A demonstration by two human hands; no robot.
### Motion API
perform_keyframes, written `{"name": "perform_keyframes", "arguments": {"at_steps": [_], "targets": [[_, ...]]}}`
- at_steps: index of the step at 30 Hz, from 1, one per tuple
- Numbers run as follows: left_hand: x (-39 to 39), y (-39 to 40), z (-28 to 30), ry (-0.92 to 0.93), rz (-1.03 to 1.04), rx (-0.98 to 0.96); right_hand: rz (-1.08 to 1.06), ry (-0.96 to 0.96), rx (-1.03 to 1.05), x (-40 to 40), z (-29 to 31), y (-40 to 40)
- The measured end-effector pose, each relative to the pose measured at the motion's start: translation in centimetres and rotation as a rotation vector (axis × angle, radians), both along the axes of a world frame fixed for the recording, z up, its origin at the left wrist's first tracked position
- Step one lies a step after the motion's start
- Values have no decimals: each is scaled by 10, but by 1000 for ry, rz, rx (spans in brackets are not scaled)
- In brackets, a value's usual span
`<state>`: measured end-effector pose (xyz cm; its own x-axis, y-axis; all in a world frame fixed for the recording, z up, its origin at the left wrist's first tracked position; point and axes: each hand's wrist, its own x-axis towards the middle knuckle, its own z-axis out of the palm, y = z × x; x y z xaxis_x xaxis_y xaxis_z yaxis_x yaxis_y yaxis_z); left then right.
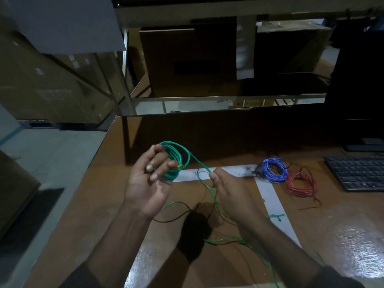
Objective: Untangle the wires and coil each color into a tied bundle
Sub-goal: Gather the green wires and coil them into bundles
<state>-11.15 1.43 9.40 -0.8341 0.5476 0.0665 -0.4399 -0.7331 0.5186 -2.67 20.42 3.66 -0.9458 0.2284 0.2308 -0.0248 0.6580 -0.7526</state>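
Green wire [173, 161] half-coiled — blue [273, 171], red [301, 185] bundled

Left hand [150, 179] raised, palm up, fingers curled; right hand [226, 191] beside it, fingertips pinched.

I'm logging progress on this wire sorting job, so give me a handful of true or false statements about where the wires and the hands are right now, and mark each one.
1. The left hand holds the green coil. True.
2. The right hand rests flat on the keyboard. False: it pinches the loose green strand running from the coil.
3. The blue bundle lies on the table beside the red bundle. True.
4. All the green wire is already coiled. False: loose green wire trails across the table toward the person.
5. The red bundle is in a hand. False: it lies on the table, untouched.
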Motion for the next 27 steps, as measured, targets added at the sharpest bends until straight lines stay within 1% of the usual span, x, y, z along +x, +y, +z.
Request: {"name": "perform_keyframes", "arguments": {"at_steps": [3,6,8,10,12,14,16,19,21,22,23,24,26,27], "targets": [[-1,4,3,39,162,-10,56,-107,61,7,-11,-3],[-2,10,3,146,120,-70,141,-134,156,11,-11,-8],[-5,13,-2,243,120,-192,166,-146,178,12,-7,-10],[-7,15,-8,317,168,-306,174,-153,188,14,-4,-10],[-8,15,-12,360,198,-375,174,-154,199,17,-2,-9],[-11,16,-18,398,213,-464,169,-134,200,19,0,-8],[-15,16,-24,480,214,-616,166,-96,197,21,4,-7],[-12,19,-32,693,138,-908,178,-32,204,22,12,-10],[-8,20,-39,891,83,-1160,152,21,214,19,17,-11],[-5,19,-40,942,54,-1266,127,45,216,17,19,-10],[-1,19,-39,952,10,-1316,102,68,215,15,20,-9],[2,18,-39,932,-37,-1311,77,89,213,14,21,-7],[6,16,-34,840,-178,-1223,60,96,210,13,22,-4],[6,15,-32,832,-233,-1196,68,87,218,13,22,-3]]}}
